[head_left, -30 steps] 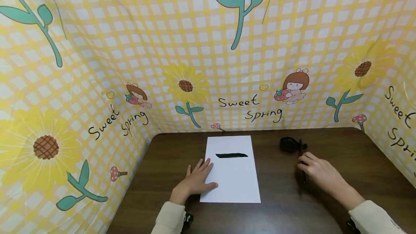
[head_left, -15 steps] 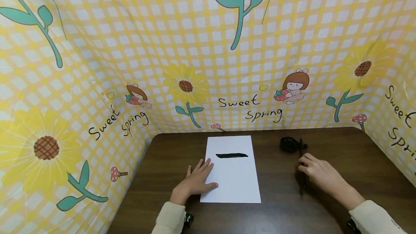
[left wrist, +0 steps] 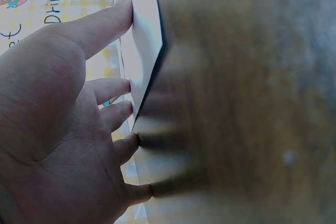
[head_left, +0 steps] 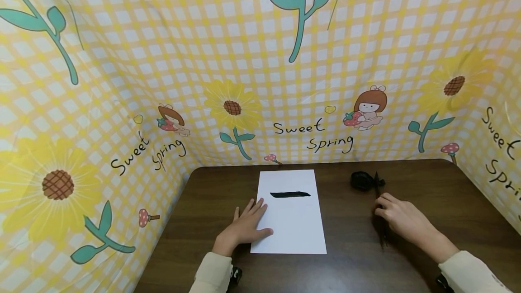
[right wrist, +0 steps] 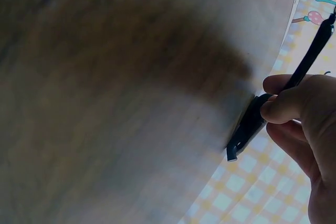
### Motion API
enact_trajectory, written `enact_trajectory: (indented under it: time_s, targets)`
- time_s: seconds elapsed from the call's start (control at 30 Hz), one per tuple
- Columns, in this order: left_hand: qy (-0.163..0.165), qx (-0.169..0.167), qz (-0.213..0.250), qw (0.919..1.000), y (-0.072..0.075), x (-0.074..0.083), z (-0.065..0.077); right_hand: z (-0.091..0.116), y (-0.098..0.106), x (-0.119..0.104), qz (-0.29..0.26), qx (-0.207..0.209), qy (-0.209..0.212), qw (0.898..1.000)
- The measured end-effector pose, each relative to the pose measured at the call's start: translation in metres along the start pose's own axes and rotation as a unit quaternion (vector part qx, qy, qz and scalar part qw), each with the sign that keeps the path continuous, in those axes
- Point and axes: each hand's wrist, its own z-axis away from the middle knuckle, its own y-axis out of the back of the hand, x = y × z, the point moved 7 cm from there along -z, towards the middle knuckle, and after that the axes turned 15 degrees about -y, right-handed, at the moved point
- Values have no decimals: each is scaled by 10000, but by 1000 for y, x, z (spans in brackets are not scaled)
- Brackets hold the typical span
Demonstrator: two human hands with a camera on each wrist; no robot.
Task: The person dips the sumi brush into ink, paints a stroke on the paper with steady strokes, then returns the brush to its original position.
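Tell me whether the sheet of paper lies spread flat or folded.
Spread flat: the paper lies full-length on the table, its four edges showing, left hand resting on it.

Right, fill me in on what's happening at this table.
A person sits at a dark wooden table with a white sheet bearing one black horizontal stroke. The left hand lies flat on the sheet's left edge. The right hand grips a black brush off to the right, near a small black ink dish.
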Motion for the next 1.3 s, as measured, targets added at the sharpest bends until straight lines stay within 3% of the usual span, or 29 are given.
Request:
enact_trajectory:
  time_s: [0.77,1.3]
  targets:
    - [-34,-4,42,10000,2,4,4,5,-6,1,28,-197,-76,9998]
    - [-4,3,-18,10000,-3,-2,1,5,-3,1,-31,-226,-147,9996]
